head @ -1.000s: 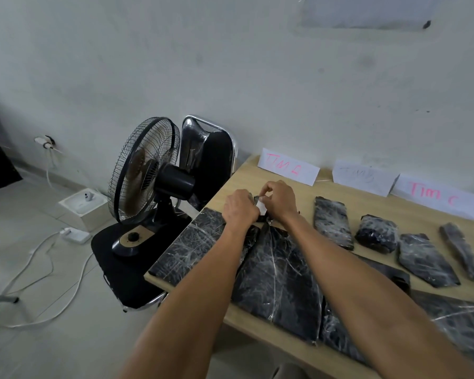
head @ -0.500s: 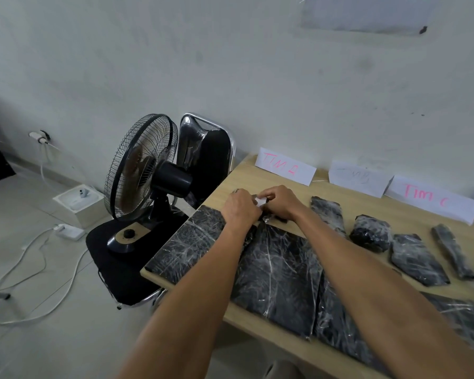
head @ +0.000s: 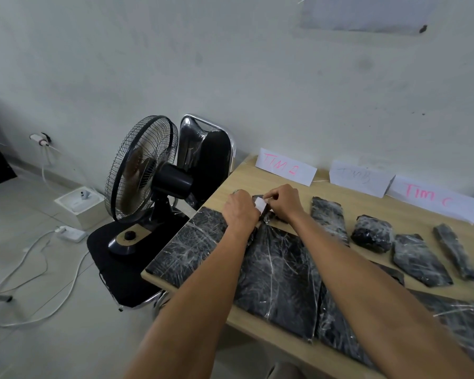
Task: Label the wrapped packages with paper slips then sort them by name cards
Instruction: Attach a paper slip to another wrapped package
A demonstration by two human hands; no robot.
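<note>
Surface: a light wooden table [head: 257, 179] stands against a grey-white plastered wall [head: 230, 64]. Three white paper name cards with pink lettering [head: 285, 166] lean along the far edge. Large flat black packages in clear film [head: 279, 274] lie side by side on the near half. Smaller black wrapped packages [head: 372, 233] lie in a row on the right.

Room: left of the table, a black pedestal fan [head: 145, 170] stands on a black chair with a chrome frame [head: 208, 149]. White cables [head: 39, 269] lie across the tiled floor.

Hands: both forearms reach to the far left part of the table. The left hand [head: 240, 212] is curled over a small black film-wrapped package [head: 271, 216] and holds it on the table. The right hand [head: 283, 202] pinches a white paper slip [head: 261, 205] between thumb and forefinger. The slip lies on the package, between the two hands.
</note>
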